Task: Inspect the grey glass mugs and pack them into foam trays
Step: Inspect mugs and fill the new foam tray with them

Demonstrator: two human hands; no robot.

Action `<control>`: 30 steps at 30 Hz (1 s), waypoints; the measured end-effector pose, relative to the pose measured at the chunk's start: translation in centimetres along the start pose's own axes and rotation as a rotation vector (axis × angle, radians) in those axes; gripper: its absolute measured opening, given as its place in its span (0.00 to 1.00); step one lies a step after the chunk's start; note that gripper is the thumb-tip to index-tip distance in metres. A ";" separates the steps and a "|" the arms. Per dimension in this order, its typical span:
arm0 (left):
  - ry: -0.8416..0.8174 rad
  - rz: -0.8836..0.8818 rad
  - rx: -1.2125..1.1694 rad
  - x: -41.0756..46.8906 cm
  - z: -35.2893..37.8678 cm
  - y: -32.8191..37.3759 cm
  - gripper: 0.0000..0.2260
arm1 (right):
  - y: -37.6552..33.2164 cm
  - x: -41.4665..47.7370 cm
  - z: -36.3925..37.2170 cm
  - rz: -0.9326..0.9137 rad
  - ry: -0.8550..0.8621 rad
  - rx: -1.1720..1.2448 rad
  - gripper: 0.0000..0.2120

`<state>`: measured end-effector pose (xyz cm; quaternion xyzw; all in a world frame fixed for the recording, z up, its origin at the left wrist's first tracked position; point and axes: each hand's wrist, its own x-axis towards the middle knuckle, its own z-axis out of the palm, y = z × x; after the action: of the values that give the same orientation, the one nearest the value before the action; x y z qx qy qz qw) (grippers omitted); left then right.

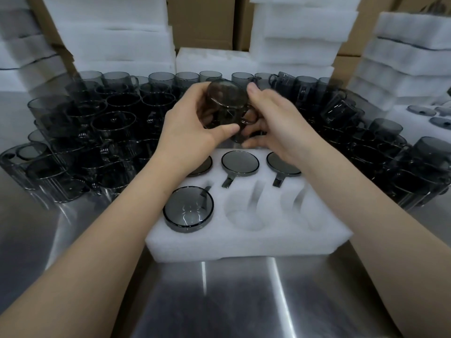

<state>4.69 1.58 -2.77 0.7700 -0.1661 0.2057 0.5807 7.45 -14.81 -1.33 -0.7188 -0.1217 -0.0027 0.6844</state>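
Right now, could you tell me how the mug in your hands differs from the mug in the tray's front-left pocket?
The held mug is in the air, gripped by the left hand and right hand; the front-left mug sits in the foam tray, untouched. The held mug is tilted; the front-left mug stands base up. Both are grey glass.

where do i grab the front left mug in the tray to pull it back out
Take the mug by its round base, coming straight down from above, fingers spread around the wall. It sits upside down in the foam tray with the base standing above the foam, while its handle is tucked down in the notch.
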 end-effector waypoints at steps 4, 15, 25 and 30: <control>0.010 -0.014 0.000 0.0 -0.1 0.1 0.24 | -0.1 0.0 0.3 -0.004 -0.113 -0.078 0.27; 0.051 -0.141 -0.013 -0.1 -0.3 0.7 0.22 | -0.2 -0.5 -0.1 -0.097 -0.361 0.249 0.13; -0.058 -0.214 -0.130 -0.2 -0.2 1.0 0.23 | -0.6 -0.4 -0.1 -0.131 -0.315 0.210 0.21; -0.033 -0.103 -0.048 -0.3 -0.1 0.6 0.16 | -0.7 0.0 -0.2 -0.021 -0.264 0.152 0.28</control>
<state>4.09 1.48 -2.43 0.7665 -0.1408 0.1588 0.6062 7.32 -14.98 -0.69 -0.6578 -0.2179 0.0936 0.7149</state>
